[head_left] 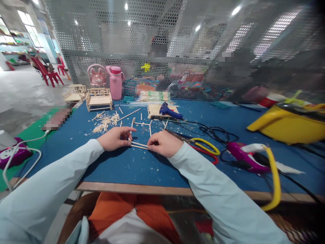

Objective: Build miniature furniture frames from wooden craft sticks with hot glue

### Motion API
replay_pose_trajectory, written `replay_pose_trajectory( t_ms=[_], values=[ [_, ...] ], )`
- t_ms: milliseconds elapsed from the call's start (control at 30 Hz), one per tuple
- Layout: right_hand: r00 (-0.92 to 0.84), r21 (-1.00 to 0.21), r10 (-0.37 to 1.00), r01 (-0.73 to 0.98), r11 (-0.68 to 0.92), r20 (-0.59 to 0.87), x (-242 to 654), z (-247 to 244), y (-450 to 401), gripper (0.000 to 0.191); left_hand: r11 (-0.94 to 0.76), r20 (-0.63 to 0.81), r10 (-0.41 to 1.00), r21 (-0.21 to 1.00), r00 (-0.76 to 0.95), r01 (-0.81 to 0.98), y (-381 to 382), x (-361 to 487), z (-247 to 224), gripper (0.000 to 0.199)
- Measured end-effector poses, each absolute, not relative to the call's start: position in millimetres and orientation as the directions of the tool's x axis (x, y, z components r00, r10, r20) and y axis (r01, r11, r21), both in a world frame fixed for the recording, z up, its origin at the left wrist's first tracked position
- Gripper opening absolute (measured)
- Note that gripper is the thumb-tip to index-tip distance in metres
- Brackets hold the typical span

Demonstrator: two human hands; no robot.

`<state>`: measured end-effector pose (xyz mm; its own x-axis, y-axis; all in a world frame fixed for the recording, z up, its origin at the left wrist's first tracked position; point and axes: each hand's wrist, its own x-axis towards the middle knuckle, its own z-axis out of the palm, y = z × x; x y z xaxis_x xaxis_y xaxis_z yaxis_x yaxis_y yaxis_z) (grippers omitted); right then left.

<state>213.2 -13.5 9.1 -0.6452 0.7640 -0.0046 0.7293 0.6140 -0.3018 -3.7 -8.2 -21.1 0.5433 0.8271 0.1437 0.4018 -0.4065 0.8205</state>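
A small frame of thin wooden sticks (pixel 139 145) lies at the middle of the blue table, between my two hands. My left hand (pixel 114 138) has its thumb and a curled finger at the frame's near left corner, with the index finger stretched out above it. At the near right end, my right hand (pixel 164 142) pinches the sticks, its fingers partly hiding that corner. The frame's far bar (pixel 142 124) spans between two short posts. Just right of my right hand lie scissors (pixel 207 145) with yellow and red handles, their blades partly hidden by the hand.
Stick offcuts (pixel 105 122) are heaped behind my left hand. A blue glue gun (pixel 170 111) rests on a wooden piece. Small stick-built benches (pixel 99 100) and a pink bottle (pixel 116 83) stand farther back. A purple power strip (pixel 247 157), cables and a yellow container (pixel 291 123) are right.
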Motion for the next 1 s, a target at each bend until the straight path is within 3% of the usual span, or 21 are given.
replay_pose_trajectory(
  t_ms=[100,300,433,567,667,1000],
  values=[
    [-0.63,-0.361,0.777,0.727,0.584,-0.014,218,9,-12,0.015,-0.413,0.147,0.826,0.815,0.544,0.406,-9,-3,-21,0.045],
    [-0.596,-0.63,0.801,0.644,0.435,-0.056,242,9,-5,0.033,-0.409,0.124,0.832,0.797,0.541,0.445,-9,-3,-20,0.044],
    [-0.665,-0.498,0.744,0.667,0.554,-0.063,236,6,-9,0.034,-0.41,0.114,0.833,0.784,0.542,0.466,-9,-3,-19,0.045],
    [-0.68,-0.357,0.733,0.684,0.636,0.002,224,3,-14,0.017,-0.41,0.111,0.835,0.779,0.539,0.474,-9,-4,-20,0.045],
    [-0.697,-0.328,0.715,0.667,0.67,0.043,221,1,-15,0.003,-0.403,0.106,0.835,0.786,0.54,0.469,-9,-3,-20,0.044],
    [-0.655,-0.259,0.746,0.705,0.661,0.122,213,-7,-17,0.006,-0.392,0.096,0.827,0.805,0.553,0.446,-8,-4,-21,0.044]
  ],
)
